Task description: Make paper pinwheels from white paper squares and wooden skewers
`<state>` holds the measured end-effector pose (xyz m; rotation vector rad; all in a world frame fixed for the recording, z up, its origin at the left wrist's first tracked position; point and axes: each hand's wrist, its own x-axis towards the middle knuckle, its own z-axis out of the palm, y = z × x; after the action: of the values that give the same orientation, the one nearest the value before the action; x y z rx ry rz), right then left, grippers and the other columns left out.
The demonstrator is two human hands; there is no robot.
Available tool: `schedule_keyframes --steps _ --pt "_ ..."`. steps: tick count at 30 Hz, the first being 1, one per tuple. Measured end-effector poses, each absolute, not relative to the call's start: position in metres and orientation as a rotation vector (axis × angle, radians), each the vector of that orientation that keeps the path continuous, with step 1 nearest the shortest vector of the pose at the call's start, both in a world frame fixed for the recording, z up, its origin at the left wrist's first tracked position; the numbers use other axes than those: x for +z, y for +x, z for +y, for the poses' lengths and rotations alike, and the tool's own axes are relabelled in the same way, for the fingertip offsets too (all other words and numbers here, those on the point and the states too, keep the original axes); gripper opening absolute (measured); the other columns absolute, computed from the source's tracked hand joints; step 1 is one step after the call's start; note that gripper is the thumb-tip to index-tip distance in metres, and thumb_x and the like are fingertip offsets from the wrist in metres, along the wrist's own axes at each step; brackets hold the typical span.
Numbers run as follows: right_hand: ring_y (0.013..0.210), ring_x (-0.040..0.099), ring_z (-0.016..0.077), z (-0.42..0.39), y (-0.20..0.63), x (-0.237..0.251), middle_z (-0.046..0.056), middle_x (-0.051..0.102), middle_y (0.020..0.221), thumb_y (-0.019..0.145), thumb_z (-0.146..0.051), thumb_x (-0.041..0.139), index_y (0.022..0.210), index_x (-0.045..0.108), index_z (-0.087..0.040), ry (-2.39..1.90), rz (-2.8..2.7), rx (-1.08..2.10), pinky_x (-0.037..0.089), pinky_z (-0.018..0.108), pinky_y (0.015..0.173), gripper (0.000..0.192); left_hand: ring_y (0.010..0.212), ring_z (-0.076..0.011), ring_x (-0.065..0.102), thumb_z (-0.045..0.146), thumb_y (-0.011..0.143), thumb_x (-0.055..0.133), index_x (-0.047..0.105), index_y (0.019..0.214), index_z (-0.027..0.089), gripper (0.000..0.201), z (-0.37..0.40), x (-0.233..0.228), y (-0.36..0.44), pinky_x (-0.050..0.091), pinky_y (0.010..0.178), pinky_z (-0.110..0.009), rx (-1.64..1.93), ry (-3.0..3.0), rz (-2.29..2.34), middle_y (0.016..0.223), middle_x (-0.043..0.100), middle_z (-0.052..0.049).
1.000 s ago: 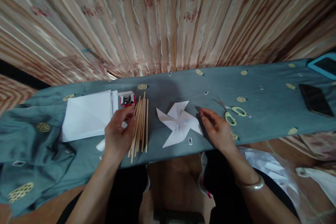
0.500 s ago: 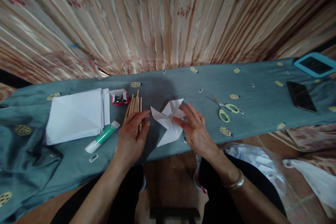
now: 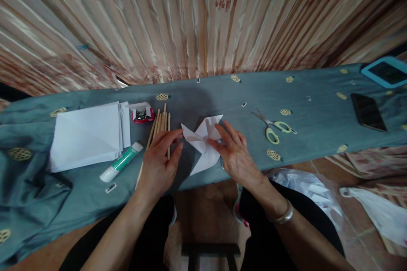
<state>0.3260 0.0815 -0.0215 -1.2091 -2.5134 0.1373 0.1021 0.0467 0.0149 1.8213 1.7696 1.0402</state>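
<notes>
A white folded paper pinwheel (image 3: pixel 203 137) lies on the grey-blue cloth (image 3: pixel 248 89) near its front edge. My right hand (image 3: pixel 233 152) rests flat on the pinwheel's right side with the fingers spread, covering that part. My left hand (image 3: pixel 159 159) lies palm down over a bundle of thin wooden sticks (image 3: pixel 161 122), its fingertips reaching the pinwheel's left blade. One stick pokes out beside my left wrist. Neither hand is closed around anything.
Left of the sticks are a green-and-white glue stick (image 3: pixel 120 163), a stack of white paper (image 3: pixel 85 135) and a small red box (image 3: pixel 141 113). Green-handled scissors (image 3: pixel 274 128), a dark phone (image 3: pixel 369 112) and a blue-framed tablet (image 3: pixel 386 72) lie to the right. A plastic bag (image 3: pixel 305 184) sits on the floor.
My left hand moved right from beside the paper stack onto the sticks, uncovering the glue stick. My right hand slid left onto the pinwheel.
</notes>
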Motion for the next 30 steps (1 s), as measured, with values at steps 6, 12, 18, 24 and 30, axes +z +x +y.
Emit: schedule_keyframes --steps 6,12,18,24,30 --pt "0.148 0.021 0.0326 0.080 0.325 -0.023 0.010 0.043 0.152 0.090 -0.003 0.041 0.124 0.063 -0.025 -1.224 -2.516 0.107 0.034 0.055 0.107 0.046 0.094 -0.0186 0.065 0.028 0.092 0.051 0.064 0.115 0.021 0.027 0.046 0.016 0.105 0.053 0.089 -0.036 1.049 1.816 1.762 0.106 0.067 -0.006" --pt "0.147 0.023 0.0358 0.080 0.323 -0.022 0.015 0.044 0.150 0.088 -0.002 0.043 0.123 0.064 -0.019 -1.210 -2.545 0.082 0.034 0.057 0.106 0.044 0.093 -0.0182 0.066 0.026 0.091 0.052 0.065 0.114 0.020 0.027 0.046 0.015 0.109 0.053 0.090 -0.035 1.046 1.827 1.769 0.107 0.067 -0.006" --pt "0.148 0.022 0.0343 0.083 0.322 -0.024 0.013 0.045 0.150 0.089 -0.003 0.041 0.120 0.066 -0.021 -1.223 -2.529 0.112 0.033 0.056 0.107 0.044 0.098 -0.0191 0.065 0.025 0.092 0.052 0.065 0.115 0.018 0.027 0.043 0.015 0.114 0.052 0.092 -0.034 1.045 1.870 1.722 0.107 0.067 -0.008" --pt "0.148 0.020 0.0341 0.084 0.322 -0.027 0.012 0.043 0.151 0.089 -0.004 0.041 0.120 0.066 -0.021 -1.239 -2.518 0.137 0.032 0.054 0.109 0.043 0.099 -0.0192 0.066 0.024 0.092 0.053 0.065 0.115 0.018 0.027 0.039 0.019 0.116 0.053 0.091 -0.034 1.037 1.888 1.706 0.108 0.067 -0.008" --pt "0.149 0.017 0.0334 0.081 0.321 -0.027 0.012 0.042 0.152 0.091 -0.006 0.039 0.122 0.065 -0.020 -1.257 -2.538 0.140 0.030 0.054 0.110 0.043 0.098 -0.0183 0.065 0.023 0.093 0.053 0.064 0.114 0.019 0.025 0.036 0.022 0.117 0.054 0.090 -0.034 1.058 1.908 1.676 0.109 0.067 -0.007"
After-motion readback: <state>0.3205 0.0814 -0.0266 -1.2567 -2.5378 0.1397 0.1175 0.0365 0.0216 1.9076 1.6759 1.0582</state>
